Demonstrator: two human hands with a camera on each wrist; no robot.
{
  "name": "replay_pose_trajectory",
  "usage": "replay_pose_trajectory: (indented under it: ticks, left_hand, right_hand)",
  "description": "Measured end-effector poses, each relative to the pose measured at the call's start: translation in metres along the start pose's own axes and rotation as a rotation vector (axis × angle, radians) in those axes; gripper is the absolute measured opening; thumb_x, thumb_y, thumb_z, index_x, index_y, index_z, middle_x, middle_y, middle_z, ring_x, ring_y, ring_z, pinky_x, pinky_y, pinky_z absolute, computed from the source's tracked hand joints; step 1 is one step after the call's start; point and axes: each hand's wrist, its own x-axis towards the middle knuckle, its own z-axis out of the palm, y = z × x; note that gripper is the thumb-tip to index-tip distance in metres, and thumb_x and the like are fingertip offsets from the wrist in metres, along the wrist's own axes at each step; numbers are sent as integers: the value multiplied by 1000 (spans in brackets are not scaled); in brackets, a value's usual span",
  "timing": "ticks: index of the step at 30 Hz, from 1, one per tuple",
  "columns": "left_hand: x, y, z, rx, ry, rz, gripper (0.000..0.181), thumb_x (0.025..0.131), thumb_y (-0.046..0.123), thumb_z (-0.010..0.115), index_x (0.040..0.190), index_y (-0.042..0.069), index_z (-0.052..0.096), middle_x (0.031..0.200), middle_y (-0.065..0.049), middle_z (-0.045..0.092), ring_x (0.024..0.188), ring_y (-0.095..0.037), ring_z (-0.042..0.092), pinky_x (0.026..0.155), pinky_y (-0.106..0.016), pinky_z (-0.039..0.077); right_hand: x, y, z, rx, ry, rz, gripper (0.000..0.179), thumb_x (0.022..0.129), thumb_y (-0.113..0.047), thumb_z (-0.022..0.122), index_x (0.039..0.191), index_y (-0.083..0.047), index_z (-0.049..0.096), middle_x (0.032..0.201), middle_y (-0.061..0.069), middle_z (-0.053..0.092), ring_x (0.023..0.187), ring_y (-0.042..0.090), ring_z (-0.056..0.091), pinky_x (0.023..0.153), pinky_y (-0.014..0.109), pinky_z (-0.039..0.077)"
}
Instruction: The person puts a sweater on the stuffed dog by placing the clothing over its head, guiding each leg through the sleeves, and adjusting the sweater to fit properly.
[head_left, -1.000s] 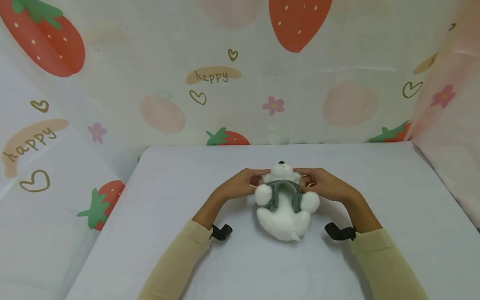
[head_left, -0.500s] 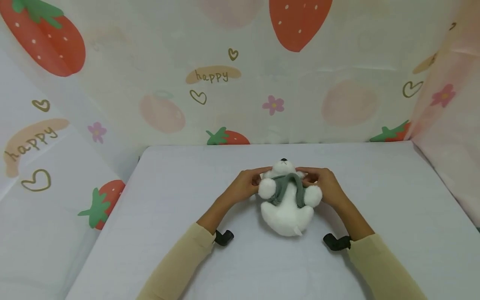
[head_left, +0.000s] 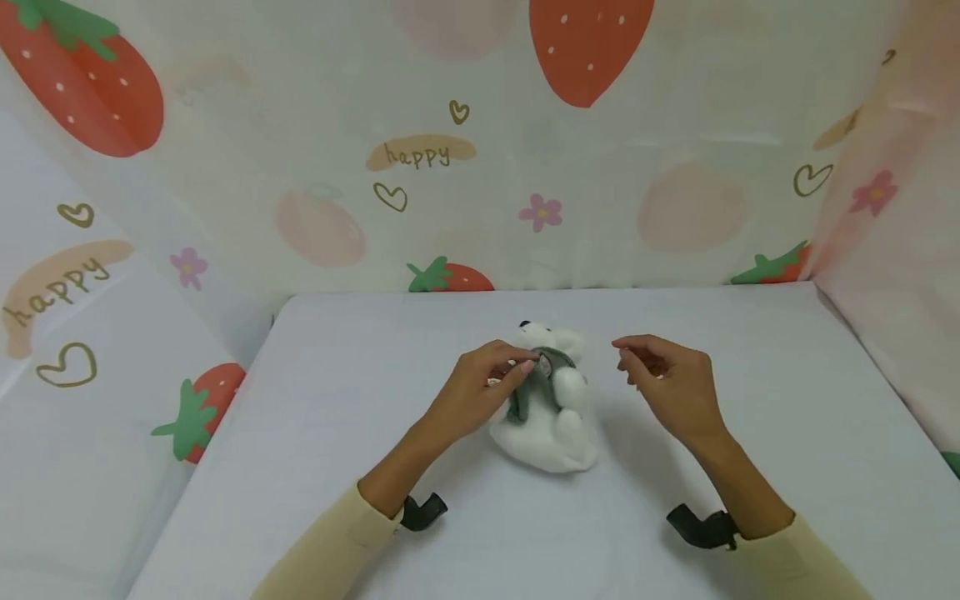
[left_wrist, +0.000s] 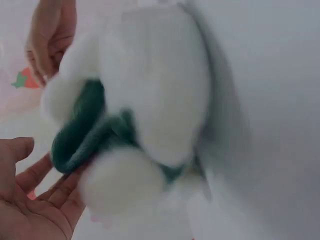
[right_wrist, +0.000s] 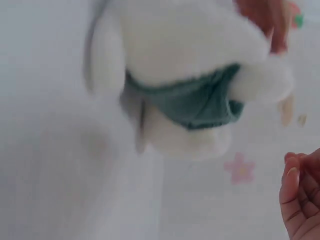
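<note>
A white plush bear [head_left: 551, 446] with a black nose wears a grey-green scarf [head_left: 557, 360]. It is on the white table, head toward the back and turned to the left. My left hand [head_left: 476, 390] is over the bear's left side in the head view, fingertips at the scarf. In the left wrist view its thumb stands apart, and its fingers reach behind the scarf [left_wrist: 90, 112]. My right hand [head_left: 675, 385] is in the air right of the bear, touching nothing, fingers loosely bent. Blur softens the bear [right_wrist: 172, 37] in both wrist views.
A white cloth covers the table [head_left: 765, 400]. Behind it hangs a curtain [head_left: 585, 150] printed with strawberries, hearts and flowers, which also runs along the left and right sides. Each wrist carries a small black device [head_left: 701, 527].
Both hands held the bear by its head before. My right hand has let go and moved right. The bear has turned to the left, and my left hand now reaches over its side.
</note>
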Motion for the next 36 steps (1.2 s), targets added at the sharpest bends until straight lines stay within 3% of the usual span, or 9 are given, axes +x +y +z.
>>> replay_pose_trajectory:
  ticks: [6, 9, 14, 17, 22, 26, 30, 33, 36]
  left_hand:
    - [-9, 6, 5, -100, 10, 22, 35, 95, 11, 72, 129, 6, 64, 117, -5, 70, 94, -13, 72, 83, -25, 57]
    - [-9, 3, 9, -67, 13, 69, 37, 92, 4, 74, 128, 6, 64, 115, -5, 70, 93, -13, 70, 82, -25, 57]
    - [-8, -1, 14, 138, 51, 129, 26, 89, 3, 77, 114, 6, 73, 104, -3, 70, 90, -11, 67, 78, -21, 55]
    - [-8, 0, 14, 225, 48, 118, 20, 89, 4, 78, 108, 6, 76, 100, -2, 71, 90, -11, 67, 77, -22, 55]
    - [-10, 2, 12, 400, -22, 52, 13, 91, 5, 76, 104, 6, 77, 96, 0, 69, 85, -11, 65, 74, -23, 53]
    - [-12, 0, 7, 522, -87, -8, 4, 92, 5, 74, 95, 7, 75, 88, 0, 65, 77, -11, 61, 66, -24, 51]
    - [-13, -6, 2, 402, -65, -10, 16, 90, 3, 76, 105, 9, 74, 99, 0, 72, 86, -10, 66, 73, -23, 53]
    - [-14, -8, 4, 249, -33, 77, 41, 88, 3, 78, 128, 9, 69, 121, -4, 71, 109, -14, 67, 90, -27, 54]
    - [-15, -6, 10, 215, -14, 161, 60, 87, 1, 79, 142, 11, 58, 128, -7, 68, 117, -19, 64, 96, -31, 52]
  right_hand:
    - [-22, -39, 23, 49, -70, -307, 26, 81, 12, 76, 103, -3, 77, 88, 3, 75, 67, 10, 68, 62, 16, 54]
    - [-28, -46, 36, -75, -115, -397, 27, 79, 7, 81, 104, -2, 77, 89, 2, 74, 68, 9, 66, 59, 17, 52]
    - [-30, -46, 47, -434, -23, -409, 40, 78, -11, 88, 115, -5, 75, 82, 2, 63, 53, 10, 54, 43, 20, 40]
    - [-27, -43, 49, -534, -20, -354, 44, 80, -21, 88, 119, -7, 73, 88, 5, 59, 49, 10, 48, 41, 21, 36]
    - [-24, -35, 47, -462, -93, -230, 25, 82, -11, 81, 105, -2, 73, 90, 4, 63, 55, 9, 52, 46, 23, 42]
    - [-22, -28, 40, -374, -25, -170, 10, 81, 4, 72, 89, -1, 70, 79, 5, 66, 62, 11, 55, 53, 28, 48]
    - [-20, -31, 33, -233, 16, -224, 15, 82, 10, 73, 90, -3, 72, 79, 2, 68, 64, 9, 57, 56, 26, 51]
    - [-22, -41, 36, -92, -35, -312, 20, 81, 11, 76, 95, -3, 73, 84, 0, 71, 67, 8, 61, 58, 22, 52]
    - [-25, -51, 43, -78, -98, -369, 21, 80, 9, 78, 98, -1, 74, 88, 1, 74, 70, 9, 66, 60, 21, 55]
